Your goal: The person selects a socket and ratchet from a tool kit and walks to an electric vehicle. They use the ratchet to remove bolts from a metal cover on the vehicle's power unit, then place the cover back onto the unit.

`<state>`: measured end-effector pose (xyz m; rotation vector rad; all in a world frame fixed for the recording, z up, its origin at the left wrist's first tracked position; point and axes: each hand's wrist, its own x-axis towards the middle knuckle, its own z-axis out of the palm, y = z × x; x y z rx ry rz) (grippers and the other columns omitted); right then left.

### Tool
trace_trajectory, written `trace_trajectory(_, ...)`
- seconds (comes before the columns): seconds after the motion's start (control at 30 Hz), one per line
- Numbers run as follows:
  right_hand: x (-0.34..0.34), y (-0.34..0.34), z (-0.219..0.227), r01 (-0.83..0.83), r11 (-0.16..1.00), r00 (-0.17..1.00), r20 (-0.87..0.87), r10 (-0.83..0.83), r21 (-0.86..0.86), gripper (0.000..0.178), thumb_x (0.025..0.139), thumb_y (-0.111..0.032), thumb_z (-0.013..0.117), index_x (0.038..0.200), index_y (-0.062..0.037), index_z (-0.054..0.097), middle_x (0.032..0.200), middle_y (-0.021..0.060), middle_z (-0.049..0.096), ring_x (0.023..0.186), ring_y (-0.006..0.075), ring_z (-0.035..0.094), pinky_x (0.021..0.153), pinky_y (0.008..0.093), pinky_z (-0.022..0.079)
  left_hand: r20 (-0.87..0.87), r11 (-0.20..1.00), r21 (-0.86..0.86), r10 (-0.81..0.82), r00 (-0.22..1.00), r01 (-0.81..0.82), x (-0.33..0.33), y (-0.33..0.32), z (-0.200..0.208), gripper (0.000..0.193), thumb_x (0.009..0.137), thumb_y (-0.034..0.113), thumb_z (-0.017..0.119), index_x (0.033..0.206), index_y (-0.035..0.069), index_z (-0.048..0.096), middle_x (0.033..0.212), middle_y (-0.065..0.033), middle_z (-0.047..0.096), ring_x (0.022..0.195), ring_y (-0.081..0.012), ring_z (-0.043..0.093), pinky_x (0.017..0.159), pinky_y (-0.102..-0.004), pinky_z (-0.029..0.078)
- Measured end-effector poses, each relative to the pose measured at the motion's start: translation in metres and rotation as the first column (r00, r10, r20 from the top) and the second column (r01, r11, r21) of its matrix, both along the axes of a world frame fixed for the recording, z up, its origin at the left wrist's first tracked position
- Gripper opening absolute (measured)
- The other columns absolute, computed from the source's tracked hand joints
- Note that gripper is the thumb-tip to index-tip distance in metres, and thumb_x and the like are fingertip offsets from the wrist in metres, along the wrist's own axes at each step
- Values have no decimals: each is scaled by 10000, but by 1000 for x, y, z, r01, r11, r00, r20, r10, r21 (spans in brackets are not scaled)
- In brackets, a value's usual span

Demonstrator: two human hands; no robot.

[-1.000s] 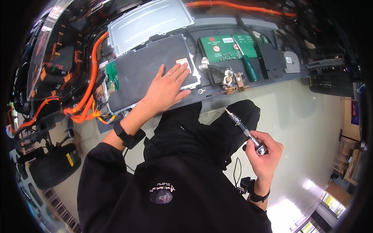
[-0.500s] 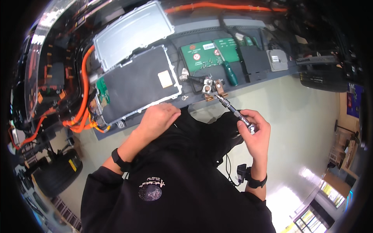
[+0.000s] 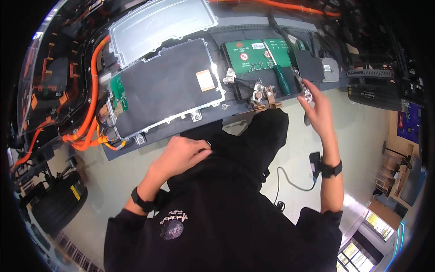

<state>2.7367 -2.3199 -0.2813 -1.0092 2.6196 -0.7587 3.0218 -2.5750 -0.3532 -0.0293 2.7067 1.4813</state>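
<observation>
My right hand (image 3: 321,111) is at the right part of the dark bench, closed around a shiny ratchet wrench (image 3: 307,96). Just left of the wrench lies a screwdriver with a green handle (image 3: 283,84). In front of my lap, my left hand (image 3: 185,153) is closed, thumb against curled fingers; a small pale tip shows at them, too small to name. Beyond it sits a flat unit with a black top (image 3: 163,86) and metal rim, with a green circuit board (image 3: 118,93) at its left end. A lone small metal fastener (image 3: 225,107) lies beside its right corner.
A silver cover (image 3: 163,25) lies behind the black-topped unit. Small screws lie on a green panel (image 3: 244,56); metal clamps (image 3: 259,93) sit at the bench edge. Orange cables (image 3: 94,72) run along the left. A tyre (image 3: 59,199) stands lower left.
My right hand has carried the ratchet wrench away from my lap, up and right to beside the green screwdriver. My left hand has drawn back slightly from the bench, still closed.
</observation>
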Motion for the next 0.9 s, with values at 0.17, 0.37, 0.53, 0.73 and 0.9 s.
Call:
trace_trajectory(0.17,-48,-15,-17,-158,982,967,-184,174,101,478,839,-24,682,1302,9,566,933,202,661,846,355,640,800,371,497,166,950,-127,304,938,-285,59,-8,-12,124,881,166,665,881,46,699,664,-130,638,596,-272,629,568,-374,466)
trace_trajectory(0.37,-77,-28,-36,-253,924,865,-360,349,288,506,800,38,644,1293,-52,572,984,190,606,911,398,605,780,472,477,271,956,-148,286,919,-253,100,7,-26,142,873,209,656,898,73,691,678,-130,648,657,-318,637,626,-416,485)
trace_trajectory(0.53,-92,-15,-53,-199,903,857,-379,348,381,546,773,46,637,1301,-87,581,1001,161,586,955,370,599,822,464,492,348,933,-134,361,865,-335,106,21,-25,136,889,199,643,929,75,685,667,-124,631,645,-308,620,613,-402,472)
trace_trajectory(0.73,-86,-31,-60,-261,906,834,-394,386,334,549,764,48,643,1291,-92,591,972,151,565,948,368,593,815,465,479,307,922,-100,386,870,-373,118,29,-47,165,886,229,645,959,90,695,733,-112,683,724,-312,661,666,-410,507)
trace_trajectory(0.9,-99,-28,-82,-321,886,773,-449,449,334,565,753,55,636,1299,-79,571,964,137,559,942,352,579,810,454,472,319,907,-187,420,850,-378,124,28,-50,213,899,247,631,999,72,699,770,-126,688,732,-318,659,683,-411,509)
